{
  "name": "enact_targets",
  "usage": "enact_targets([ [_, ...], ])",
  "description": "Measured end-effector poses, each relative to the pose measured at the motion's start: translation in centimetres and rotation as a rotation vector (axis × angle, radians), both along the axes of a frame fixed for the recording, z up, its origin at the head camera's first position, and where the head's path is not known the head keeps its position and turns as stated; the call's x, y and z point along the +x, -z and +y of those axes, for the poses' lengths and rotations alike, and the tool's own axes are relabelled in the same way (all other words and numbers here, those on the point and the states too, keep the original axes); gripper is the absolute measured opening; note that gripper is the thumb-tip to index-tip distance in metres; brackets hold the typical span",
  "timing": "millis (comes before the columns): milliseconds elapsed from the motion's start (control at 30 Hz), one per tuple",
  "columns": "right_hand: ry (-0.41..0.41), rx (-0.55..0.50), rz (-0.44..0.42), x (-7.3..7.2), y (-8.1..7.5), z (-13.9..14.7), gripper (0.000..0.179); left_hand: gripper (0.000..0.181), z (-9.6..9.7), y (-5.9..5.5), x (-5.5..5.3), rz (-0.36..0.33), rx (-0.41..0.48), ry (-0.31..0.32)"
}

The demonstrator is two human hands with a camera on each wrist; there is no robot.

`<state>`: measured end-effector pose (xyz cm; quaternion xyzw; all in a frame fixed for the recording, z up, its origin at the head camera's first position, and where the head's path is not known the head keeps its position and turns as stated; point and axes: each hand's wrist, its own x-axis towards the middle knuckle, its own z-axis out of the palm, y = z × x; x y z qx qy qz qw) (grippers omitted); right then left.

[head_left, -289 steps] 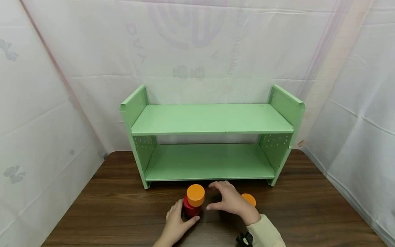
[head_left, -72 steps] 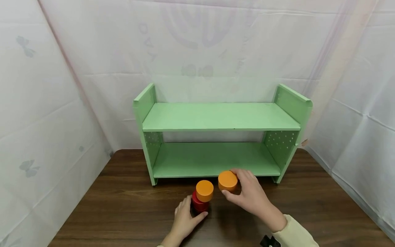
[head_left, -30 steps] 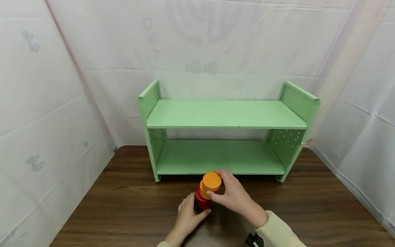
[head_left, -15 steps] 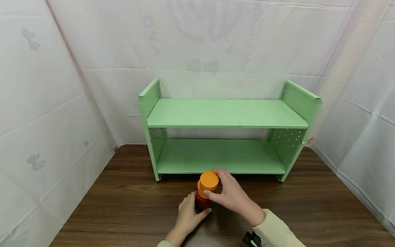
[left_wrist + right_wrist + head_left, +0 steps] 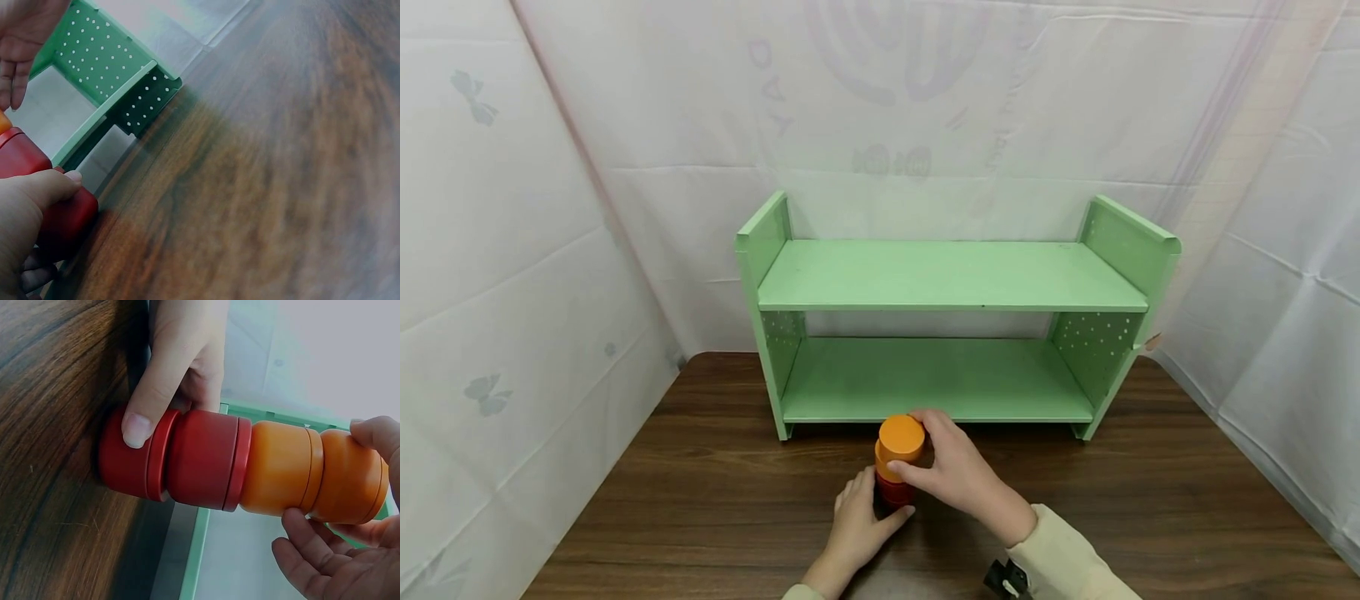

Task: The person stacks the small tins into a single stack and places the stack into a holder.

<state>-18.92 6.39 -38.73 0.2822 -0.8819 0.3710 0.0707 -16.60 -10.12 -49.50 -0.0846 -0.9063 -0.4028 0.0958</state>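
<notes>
Four small lidded jars form one column on the table: a bottom red jar (image 5: pixel 124 465), a second red jar (image 5: pixel 203 459), an orange jar (image 5: pixel 275 469) and a top orange jar (image 5: pixel 350 478). My left hand (image 5: pixel 856 527) grips the bottom red jar, its thumb (image 5: pixel 150 403) against the side in the right wrist view. My right hand (image 5: pixel 953 468) holds the top orange jar between thumb and fingers, right at the lid of the orange jar below. From the head view, the top jar hides part of the lower orange one. Only red jars (image 5: pixel 69 219) show fully in the left wrist view.
Behind the jars stands a green two-tier shelf (image 5: pixel 951 279) with perforated side panels. It rests on a dark wood-grain table (image 5: pixel 700 500). White patterned cloth (image 5: pixel 625 125) hangs at the back and both sides. A black strap (image 5: pixel 1006 578) sits at the right wrist.
The second orange jar stood on the table at right; my right hand has lifted it leftward over the stack. Since half a second ago it has shifted slightly left. My left hand stays on the red jar.
</notes>
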Motion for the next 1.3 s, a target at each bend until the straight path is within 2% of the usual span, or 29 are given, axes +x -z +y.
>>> enact_targets([
  [300,0.052,0.002,-0.022,-0.2,0.3,-0.5,0.066,0.059,0.0,0.1,0.1,0.004,0.010,0.005],
  [633,-0.001,-0.093,-0.113,-1.0,1.2,-0.8,0.076,0.058,-0.1,-0.1,0.1,0.006,0.010,0.010],
  [1300,0.061,-0.058,-0.068,-0.9,1.4,-1.1,0.080,0.058,0.0,0.0,0.0,0.008,0.013,0.003],
])
